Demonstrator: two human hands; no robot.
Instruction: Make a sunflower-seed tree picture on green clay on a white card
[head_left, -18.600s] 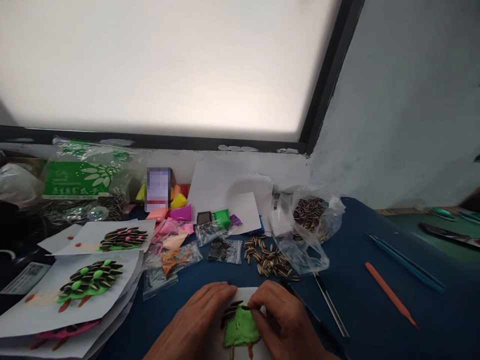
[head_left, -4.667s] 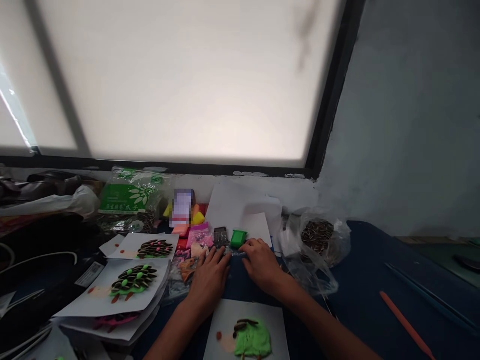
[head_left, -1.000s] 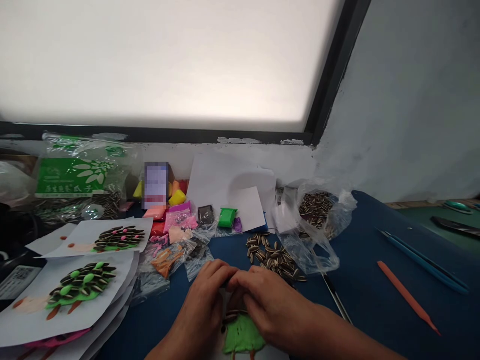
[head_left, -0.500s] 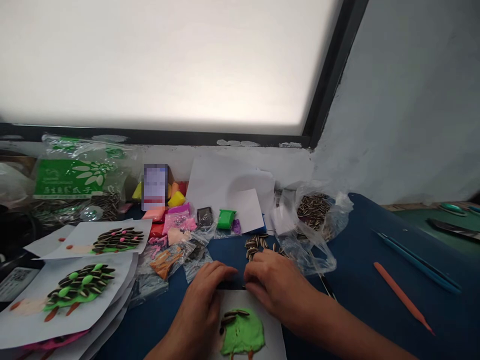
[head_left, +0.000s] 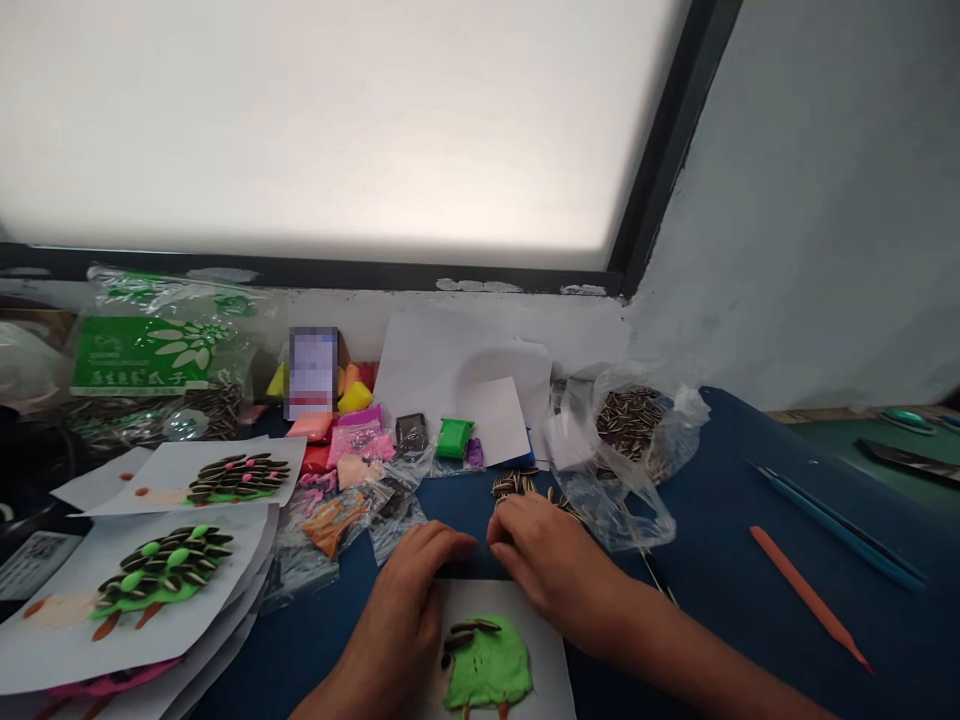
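Note:
A white sheet point(head_left: 553, 680) lies in front of me, bearing a flat green clay shape point(head_left: 495, 665) with two brown legs. Several striped sunflower seeds point(head_left: 474, 628) are stuck at its upper left. My left hand point(head_left: 405, 595) rests along the sheet's left edge, its fingers loosely bent and pointing right, holding nothing that I can see. Above the sheet's upper right, my right hand point(head_left: 551, 560) has its fingers curled together beside a small pile of sunflower seeds point(head_left: 514, 483). What sits between those fingertips, if anything, is hidden.
At left, a stack of sheets carries finished-looking seed-and-clay pictures point(head_left: 169, 570). Clay packets point(head_left: 454, 438) and a phone point(head_left: 313, 372) stand behind. A clear bag of seeds point(head_left: 630, 425) is at back right. Blue tweezers point(head_left: 840, 525) and an orange tool point(head_left: 810, 595) lie right.
My right hand has shifted slightly away from me over the near side of the seed pile. My left hand has barely moved, and the seeds on the green clay look the same.

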